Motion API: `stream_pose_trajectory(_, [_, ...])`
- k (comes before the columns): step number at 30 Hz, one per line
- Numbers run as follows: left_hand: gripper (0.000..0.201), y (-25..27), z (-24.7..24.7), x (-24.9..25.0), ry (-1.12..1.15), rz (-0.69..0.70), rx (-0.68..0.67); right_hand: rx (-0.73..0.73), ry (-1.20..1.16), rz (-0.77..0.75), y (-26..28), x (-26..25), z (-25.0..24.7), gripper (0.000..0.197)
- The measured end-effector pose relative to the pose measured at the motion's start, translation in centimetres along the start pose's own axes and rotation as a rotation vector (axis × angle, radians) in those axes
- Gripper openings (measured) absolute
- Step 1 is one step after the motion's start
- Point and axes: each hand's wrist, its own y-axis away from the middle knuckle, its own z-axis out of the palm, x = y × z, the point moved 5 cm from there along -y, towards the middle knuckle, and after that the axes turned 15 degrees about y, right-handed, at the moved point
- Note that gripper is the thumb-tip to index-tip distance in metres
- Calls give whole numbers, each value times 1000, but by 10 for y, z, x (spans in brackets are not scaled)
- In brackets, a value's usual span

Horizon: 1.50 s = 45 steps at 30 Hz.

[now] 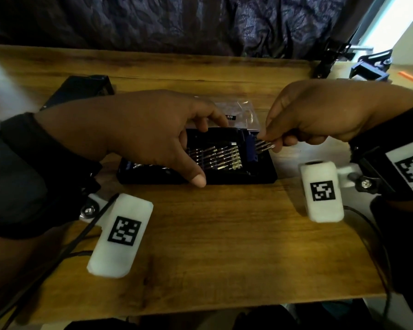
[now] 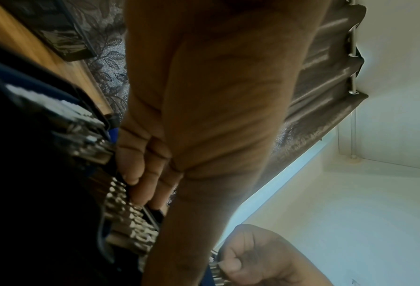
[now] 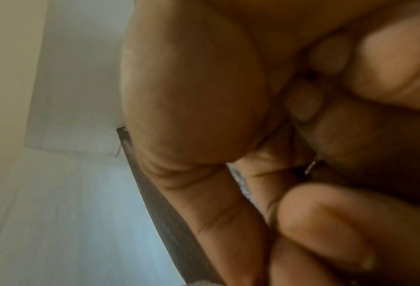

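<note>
The tabletop (image 1: 224,246) is showing brown wood with visible grain and a soft sheen. The case (image 1: 260,177) is looking like matt black plastic, and the bits (image 1: 224,158) in it are shining as polished metal. At 12 o'clock from the case, a bag (image 1: 244,108) is gleaming as clear, glossy plastic film.

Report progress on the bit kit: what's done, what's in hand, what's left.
Done: rows of bits sit slotted in the black tray. In hand: the left hand grips the tray front and back; the right hand pinches a few loose bits at the blue holder on its right end. Left, likely: seating those, plus a knurled piece lying on the clear bag behind.
</note>
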Motion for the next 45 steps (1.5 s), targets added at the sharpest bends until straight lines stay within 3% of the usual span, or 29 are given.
stream_pose_trajectory(9, [93,-7,-4,-3,-47,35,68,-177,-45,-34,-8,6,8,27])
stream_pose_trajectory(17, [94,-11,-5,-8,-22,0,84,-180,-74,-24,-18,5,11,26])
stream_pose_trajectory(31, [91,-11,-10,-13,-69,4,86,-82,163,-76,-16,-7,8,43])
stream_pose_trajectory(33, [84,-9,-16,-14,-61,34,96,-2,164,-55,-15,-2,-3,42])
stream_pose_trajectory(36, [59,-11,-29,-21,-72,65,175,174,123,-5,-20,0,-21,13])
stream_pose_trajectory(41, [38,-18,-48,-41,-82,56,330,159,-35,-58,-39,-20,-23,30])
stream_pose_trajectory(45, [27,-15,-63,-55,-17,12,346,176,-122,-83,-55,-22,-33,20])
